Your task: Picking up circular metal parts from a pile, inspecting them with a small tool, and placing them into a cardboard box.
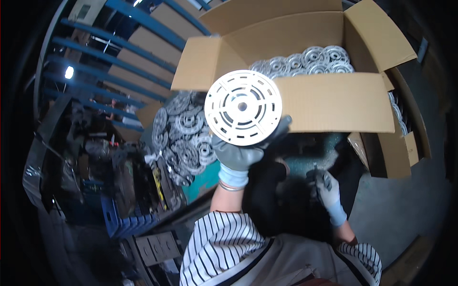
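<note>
My left hand, in a grey-coated glove, grips a round silvery metal disc by its lower edge. The disc has rings of curved slots and a hole in its middle, and its flat side faces me. My right hand, in a pale glove with dark fingers, is low on the right in front of my dark-clothed legs. Its fingers are curled, and a small dark shape shows at their tips; I cannot make out what it is. Beyond the raised disc, an open cardboard box holds many similar metal discs.
To the left, a pile of greyer discs lies on a green surface. Tools and a blue plastic crate are further left. Blue metal bars rise behind. Another cardboard box with discs stands at the right.
</note>
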